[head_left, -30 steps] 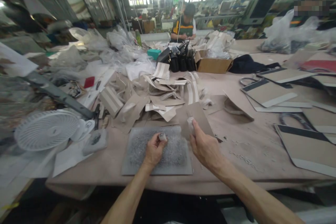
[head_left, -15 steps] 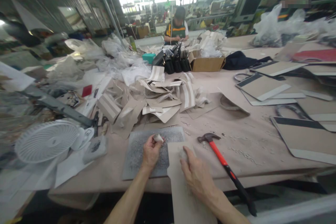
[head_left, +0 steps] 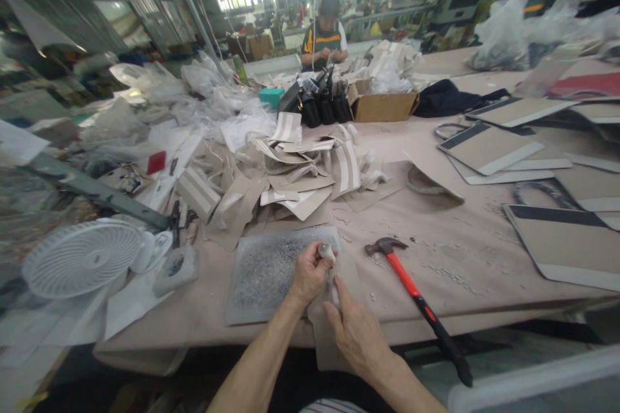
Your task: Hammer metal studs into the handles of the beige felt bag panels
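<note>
My left hand [head_left: 309,277] is closed round a short whitish punch [head_left: 327,251], its round metal end facing up. The punch stands over a beige panel [head_left: 327,335], close to the fingertips of my right hand [head_left: 361,329]. My right hand grips the panel, thumb and forefinger near its far part; the hand hides some of it. The panel overlaps the right side of a grey pitted board [head_left: 261,277] and hangs past the table's front edge. To the right lies a claw hammer [head_left: 407,281] with a red and black handle, touched by neither hand.
A heap of beige pieces [head_left: 295,174] lies behind the board. Beige panels with dark bands [head_left: 557,245] are at the right. A white fan [head_left: 84,258] stands left, beside a grey metal bar [head_left: 97,187]. A cardboard box [head_left: 382,106] and a person [head_left: 324,39] are farther back.
My left hand has moved right with the punch, from over the pitted board to the beige panel. The panel has shifted forward onto the board, and my right hand still holds it.
</note>
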The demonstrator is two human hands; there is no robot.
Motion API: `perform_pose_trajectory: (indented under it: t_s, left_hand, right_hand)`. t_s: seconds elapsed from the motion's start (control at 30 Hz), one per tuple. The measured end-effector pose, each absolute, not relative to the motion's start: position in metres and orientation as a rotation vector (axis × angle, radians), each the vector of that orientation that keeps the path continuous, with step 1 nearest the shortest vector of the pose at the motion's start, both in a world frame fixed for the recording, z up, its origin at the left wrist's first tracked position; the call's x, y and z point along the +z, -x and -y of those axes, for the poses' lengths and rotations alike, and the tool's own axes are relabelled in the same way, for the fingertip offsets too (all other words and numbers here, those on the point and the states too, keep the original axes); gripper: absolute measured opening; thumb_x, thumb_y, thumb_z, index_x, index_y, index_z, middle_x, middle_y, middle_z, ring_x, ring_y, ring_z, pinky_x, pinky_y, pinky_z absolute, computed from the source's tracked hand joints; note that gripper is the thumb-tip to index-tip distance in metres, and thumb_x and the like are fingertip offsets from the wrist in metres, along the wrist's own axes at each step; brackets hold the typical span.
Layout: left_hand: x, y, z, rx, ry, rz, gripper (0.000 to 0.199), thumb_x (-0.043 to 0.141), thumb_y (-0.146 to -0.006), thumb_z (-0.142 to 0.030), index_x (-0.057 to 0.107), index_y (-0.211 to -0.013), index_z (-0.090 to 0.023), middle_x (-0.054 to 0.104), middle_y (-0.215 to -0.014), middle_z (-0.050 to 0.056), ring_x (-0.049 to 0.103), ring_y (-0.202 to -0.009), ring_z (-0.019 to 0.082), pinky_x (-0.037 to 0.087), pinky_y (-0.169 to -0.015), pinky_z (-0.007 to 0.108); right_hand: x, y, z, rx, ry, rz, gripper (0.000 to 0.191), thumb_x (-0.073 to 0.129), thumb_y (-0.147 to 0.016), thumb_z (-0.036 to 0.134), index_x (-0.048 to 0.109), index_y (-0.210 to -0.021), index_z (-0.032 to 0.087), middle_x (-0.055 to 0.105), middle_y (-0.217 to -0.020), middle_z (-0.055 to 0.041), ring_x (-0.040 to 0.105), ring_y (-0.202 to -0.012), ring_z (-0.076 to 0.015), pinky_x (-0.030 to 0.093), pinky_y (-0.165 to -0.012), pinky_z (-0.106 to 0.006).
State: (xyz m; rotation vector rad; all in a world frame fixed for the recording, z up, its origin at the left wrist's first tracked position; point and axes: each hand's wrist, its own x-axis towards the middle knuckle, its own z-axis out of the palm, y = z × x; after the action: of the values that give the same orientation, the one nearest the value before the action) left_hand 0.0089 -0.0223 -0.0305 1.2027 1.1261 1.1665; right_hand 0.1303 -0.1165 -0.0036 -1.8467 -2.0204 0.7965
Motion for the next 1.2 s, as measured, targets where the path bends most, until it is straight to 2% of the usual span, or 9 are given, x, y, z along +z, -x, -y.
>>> perform_pose_trajectory:
  t_s: [0.13,0.33,0.5,0.67,0.77,0.87,0.93,1.03,1.2]
  left_hand:
    - [-0.036,-0.005,0.025,1.127,-1.134,-1.095,0.033,0.07,-0.079,-0.036,0.06,-0.105,-0.016,0.078,-0.097,0.01,0.073,-0.086,0.021,0.055,-0.073,0.028]
    - [-0.034,-0.004,0.025,1.105,-1.232,-1.125,0.028,0.068,-0.08,-0.032,0.061,-0.102,-0.016,0.077,-0.095,0.01,0.072,-0.086,0.021,0.054,-0.074,0.029]
    - [-0.035,-0.005,0.027,1.088,-1.263,-1.143,0.025,0.065,-0.081,-0.028,0.062,-0.103,-0.018,0.078,-0.096,0.008,0.072,-0.084,0.021,0.054,-0.072,0.028]
    - [-0.032,-0.006,0.029,1.085,-1.329,-1.168,0.022,0.063,-0.081,-0.025,0.062,-0.102,-0.018,0.078,-0.094,0.007,0.071,-0.082,0.02,0.054,-0.071,0.028]
    - [-0.031,-0.005,0.03,1.073,-1.421,-1.179,0.021,0.063,-0.082,-0.023,0.063,-0.102,-0.019,0.077,-0.096,0.007,0.071,-0.084,0.02,0.054,-0.073,0.028]
    - [-0.031,-0.004,0.033,1.066,-1.516,-1.178,0.018,0.061,-0.083,-0.021,0.065,-0.1,-0.02,0.077,-0.097,0.006,0.07,-0.086,0.02,0.053,-0.076,0.029]
    - [-0.032,-0.004,0.034,1.057,-1.566,-1.177,0.018,0.06,-0.083,-0.02,0.067,-0.1,-0.02,0.076,-0.096,0.005,0.069,-0.085,0.02,0.052,-0.076,0.028]
    - [-0.033,-0.004,0.036,1.028,-1.65,-1.188,0.02,0.06,-0.083,-0.02,0.069,-0.101,-0.021,0.075,-0.091,0.004,0.068,-0.08,0.019,0.05,-0.074,0.028]
    - [-0.037,-0.004,0.037,1.029,-1.737,-1.199,0.022,0.058,-0.084,-0.019,0.069,-0.103,-0.021,0.071,-0.084,0.003,0.065,-0.075,0.019,0.048,-0.07,0.027]
  right_hand:
    - [-0.002,-0.167,0.112,0.644,1.781,1.809,0.053,0.036,-0.099,0.042,0.047,-0.139,0.009,0.071,-0.097,-0.0117,0.069,-0.082,-0.0224,0.055,-0.073,-0.035]
    - [-0.011,-0.243,0.093,-0.01,2.167,1.905,0.039,0.044,-0.096,0.035,0.059,-0.12,0.009,0.063,-0.103,-0.0177,0.062,-0.088,-0.0283,0.049,-0.073,-0.039]
    - [-0.02,-0.268,0.093,-0.005,2.386,2.103,0.027,0.049,-0.095,0.035,0.062,-0.105,0.013,0.062,-0.091,-0.0134,0.062,-0.081,-0.0269,0.044,-0.066,-0.035]
    - [-0.02,-0.266,0.089,0.34,2.413,1.998,0.017,0.047,-0.094,0.028,0.058,-0.096,0.015,0.063,-0.085,-0.01,0.063,-0.071,-0.0224,0.04,-0.062,-0.031]
    - [-0.011,-0.261,0.087,0.896,2.238,1.657,0.013,0.049,-0.089,0.03,0.055,-0.086,0.018,0.06,-0.072,-0.0043,0.06,-0.064,-0.0186,0.043,-0.059,-0.029]
    - [0.007,-0.247,0.089,1.475,1.909,1.127,0.017,0.044,-0.087,0.036,0.046,-0.077,0.023,0.05,-0.061,0.0026,0.049,-0.047,-0.0125,0.042,-0.048,-0.026]
    - [0.027,-0.235,0.093,1.595,1.77,0.877,0.017,0.043,-0.086,0.039,0.043,-0.08,0.024,0.044,-0.058,0.0066,0.04,-0.039,-0.0101,0.038,-0.039,-0.024]
    - [0.059,-0.218,0.097,1.409,1.679,1.006,0.024,0.043,-0.089,0.048,0.042,-0.081,0.025,0.043,-0.058,0.0079,0.039,-0.039,-0.0094,0.035,-0.038,-0.022]
    - [0.072,-0.21,0.098,0.655,1.593,1.782,0.027,0.036,-0.097,0.044,0.046,-0.082,0.024,0.046,-0.051,0.0058,0.044,-0.043,-0.0115,0.028,-0.044,-0.024]
